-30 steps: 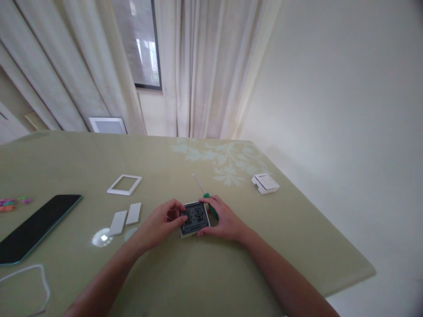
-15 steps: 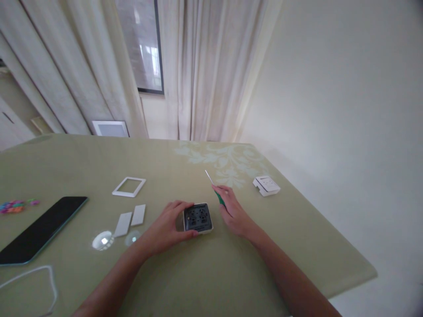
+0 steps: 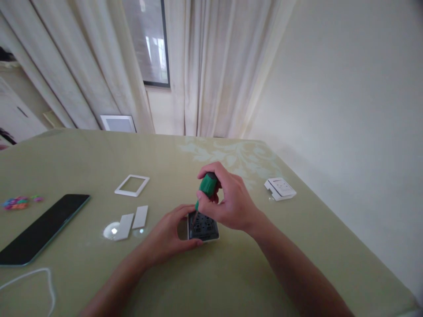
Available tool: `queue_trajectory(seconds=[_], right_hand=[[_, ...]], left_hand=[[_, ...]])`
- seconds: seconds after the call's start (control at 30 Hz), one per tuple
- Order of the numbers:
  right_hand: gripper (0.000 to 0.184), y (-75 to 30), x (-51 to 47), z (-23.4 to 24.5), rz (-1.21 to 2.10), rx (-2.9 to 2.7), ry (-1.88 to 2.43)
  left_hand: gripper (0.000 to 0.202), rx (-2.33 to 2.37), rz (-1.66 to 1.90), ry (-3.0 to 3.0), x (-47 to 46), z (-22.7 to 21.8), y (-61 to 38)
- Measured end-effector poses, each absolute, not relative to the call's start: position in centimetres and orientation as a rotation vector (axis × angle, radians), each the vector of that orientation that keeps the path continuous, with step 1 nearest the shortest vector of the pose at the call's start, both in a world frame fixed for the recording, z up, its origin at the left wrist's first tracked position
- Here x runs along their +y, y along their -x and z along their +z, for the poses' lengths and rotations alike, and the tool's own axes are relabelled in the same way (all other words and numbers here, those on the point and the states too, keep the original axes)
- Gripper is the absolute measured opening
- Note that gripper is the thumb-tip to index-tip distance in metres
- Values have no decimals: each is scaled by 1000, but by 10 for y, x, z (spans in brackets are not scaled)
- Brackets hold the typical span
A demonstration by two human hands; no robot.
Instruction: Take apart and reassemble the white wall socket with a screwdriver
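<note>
My left hand (image 3: 173, 231) grips the left side of a square wall switch (image 3: 206, 229), thumb along the near edge and fingers at the far edge. The switch has a white rim and a black inner face, and lies on the table. In my right hand (image 3: 228, 198) is a screwdriver (image 3: 208, 184) with a green handle and a dark end. Its shaft slants down to the left side of the black face. Whether the tip sits in a screw I cannot tell. Part of the switch's far side is hidden behind my right hand.
Left of my hands lie a white square frame (image 3: 132, 186) and two white plates (image 3: 124, 226). A black tablet-like slab (image 3: 42, 229), small coloured pieces (image 3: 16, 203) and a white cable (image 3: 50, 281) are farther left. A white socket (image 3: 280, 189) sits near the table's right edge.
My right hand has moved left over the switch and turned the screwdriver from pointing up and away to pointing down at the black face. My left hand still holds the switch.
</note>
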State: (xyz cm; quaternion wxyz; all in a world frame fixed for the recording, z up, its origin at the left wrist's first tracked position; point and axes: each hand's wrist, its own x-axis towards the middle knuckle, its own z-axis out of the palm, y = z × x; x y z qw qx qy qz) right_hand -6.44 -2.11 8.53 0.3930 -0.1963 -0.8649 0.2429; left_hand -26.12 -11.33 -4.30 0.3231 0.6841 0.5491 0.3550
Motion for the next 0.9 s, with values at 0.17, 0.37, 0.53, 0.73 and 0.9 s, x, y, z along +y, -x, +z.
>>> queue_trajectory(seconds=[0.17,0.37,0.53,0.73,0.9], right_hand=[[29,63,-16,81,584,-2225,522],[27,66,-13,79,664,-2236,531],[28,67,-14,77,655,-2241,513],[25,68,-13,75,643,-2248,480],[21,66,-17,75,396,-2295,360]], left_hand=[[73,1477,936,-1820,-114,-41,261],[66,1479,944,-1886,-114,-41,262],[67,1458,950,-1887,-115,-40,263],[72,1457,924,-1858,-116,-40,264],[66,1473,941,-1868,-118,-42,263]])
